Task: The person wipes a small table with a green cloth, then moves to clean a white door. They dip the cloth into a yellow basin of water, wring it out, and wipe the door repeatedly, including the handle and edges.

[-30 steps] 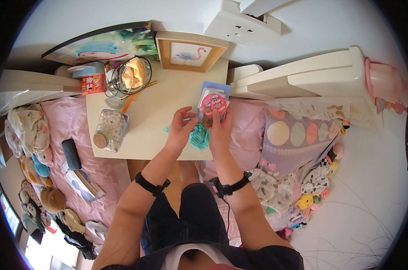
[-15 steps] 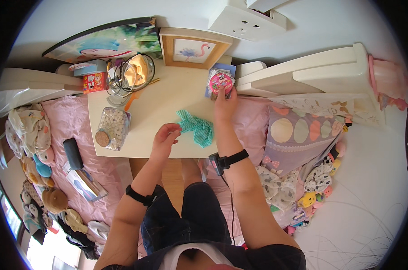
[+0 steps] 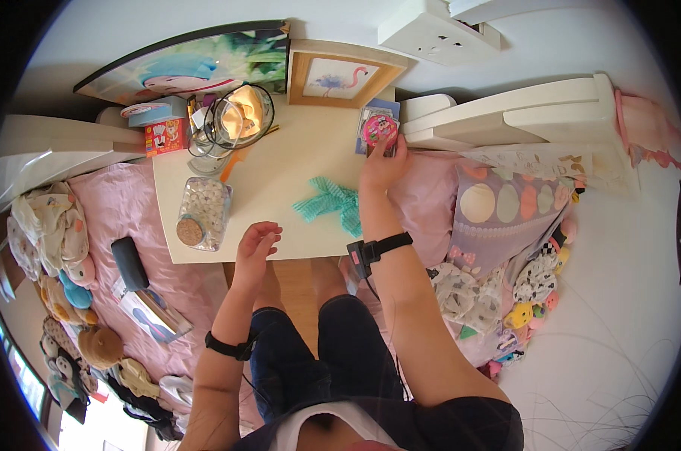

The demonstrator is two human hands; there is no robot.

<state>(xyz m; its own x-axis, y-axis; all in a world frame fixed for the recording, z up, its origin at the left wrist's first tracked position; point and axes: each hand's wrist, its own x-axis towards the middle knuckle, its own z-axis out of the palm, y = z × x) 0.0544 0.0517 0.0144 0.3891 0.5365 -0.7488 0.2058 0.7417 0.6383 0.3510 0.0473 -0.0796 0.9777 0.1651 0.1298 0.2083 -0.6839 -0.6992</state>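
At the table's far right corner, my right hand (image 3: 387, 161) has its fingers closed on the near edge of a round pink tin (image 3: 380, 131) with a cartoon picture. Beneath that tin lies a stack of flat cards or booklets (image 3: 366, 143). My left hand (image 3: 258, 242) hovers over the table's front edge, fingers loosely bent and somewhat apart, holding nothing. A crumpled green-and-white checked cloth (image 3: 329, 203) rests on the tabletop between my two hands, touching neither.
On the cream table (image 3: 288, 161) stand a corked jar of pale pieces (image 3: 205, 207), a lit lamp with black rings (image 3: 243, 113), a red box (image 3: 166, 137) and a flamingo picture frame (image 3: 344, 79). Pink-covered beds (image 3: 115, 199) flank the table, bearing a glasses case (image 3: 130, 263) and a pillow (image 3: 490, 218).
My left hand has drawn away from the cloth, leftward and nearer to me. My right hand stays at the pink tin. The view has shifted slightly.
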